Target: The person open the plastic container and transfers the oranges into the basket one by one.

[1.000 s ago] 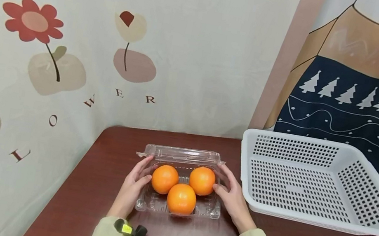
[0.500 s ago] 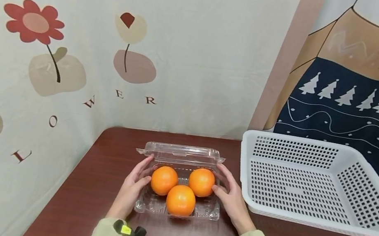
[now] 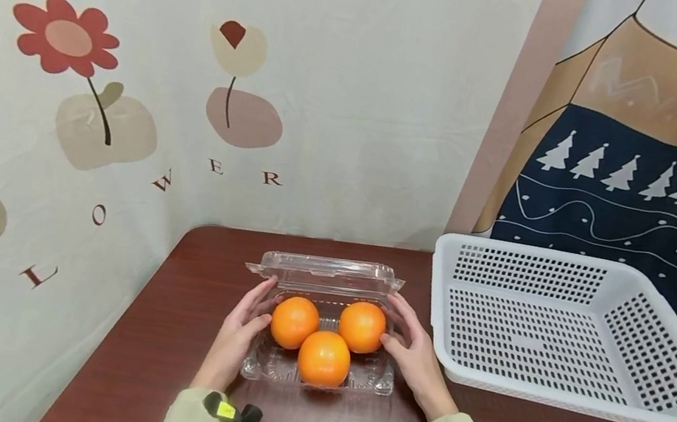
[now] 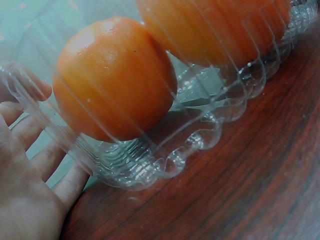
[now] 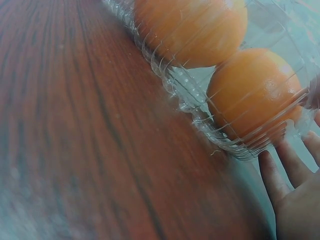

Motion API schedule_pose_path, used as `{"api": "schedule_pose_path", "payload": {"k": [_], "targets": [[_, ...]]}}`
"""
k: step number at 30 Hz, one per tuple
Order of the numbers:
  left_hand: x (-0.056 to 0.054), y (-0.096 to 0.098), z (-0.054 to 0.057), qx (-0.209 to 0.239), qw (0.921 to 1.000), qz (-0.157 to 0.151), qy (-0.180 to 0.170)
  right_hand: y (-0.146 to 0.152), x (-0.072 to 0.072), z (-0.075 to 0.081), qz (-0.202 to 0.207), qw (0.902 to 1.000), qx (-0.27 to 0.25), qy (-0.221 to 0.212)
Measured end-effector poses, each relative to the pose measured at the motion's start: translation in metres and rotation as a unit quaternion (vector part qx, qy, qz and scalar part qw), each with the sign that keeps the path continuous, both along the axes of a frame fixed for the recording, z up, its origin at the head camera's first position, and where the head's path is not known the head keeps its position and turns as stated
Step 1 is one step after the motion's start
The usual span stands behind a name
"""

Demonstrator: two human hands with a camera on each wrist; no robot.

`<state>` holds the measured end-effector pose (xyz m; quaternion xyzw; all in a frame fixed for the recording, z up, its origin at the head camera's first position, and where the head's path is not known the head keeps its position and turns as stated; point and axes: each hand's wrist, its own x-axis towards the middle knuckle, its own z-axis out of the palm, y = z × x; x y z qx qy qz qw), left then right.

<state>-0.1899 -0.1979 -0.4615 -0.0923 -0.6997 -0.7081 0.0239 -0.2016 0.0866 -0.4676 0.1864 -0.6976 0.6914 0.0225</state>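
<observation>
A clear plastic clamshell container [image 3: 382,380] sits on the table, its hinged lid [image 3: 327,276] raised at the back. Three oranges lie inside: a left one [image 3: 294,322], a right one [image 3: 362,327] and a front one [image 3: 323,359]. My left hand [image 3: 236,332] holds the container's left wall, thumb over the rim near the left orange and fingers along the outside. On the opposite side my right hand [image 3: 418,362] grips the right wall the same way, its thumb beside the right orange. Both wrist views show fingers spread against the ribbed plastic.
A white perforated plastic basket [image 3: 524,386] stands on the right of the dark red wooden table [image 3: 155,344]. Behind the table hangs a pale curtain [image 3: 352,131] with flower prints, and a navy cloth [image 3: 633,215] with tree shapes is at the right.
The lid has tipped slightly further upward at the back. Both hands stay on the container's sides, and the oranges keep their places. The head view has shifted a little.
</observation>
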Motion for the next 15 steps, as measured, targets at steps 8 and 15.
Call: {"api": "schedule_pose_path", "payload": {"k": [8, 15], "targets": [[0.0000, -0.0011, -0.0006, -0.001, 1.0000, -0.001, -0.005, 0.0005, -0.0003, -0.0015, 0.002, 1.0000, 0.003, -0.002], [0.0021, -0.0006, 0.0013, -0.001, 0.9999, 0.001, -0.010, 0.0007, 0.0003, -0.0012, -0.002, 1.0000, 0.005, -0.003]]}}
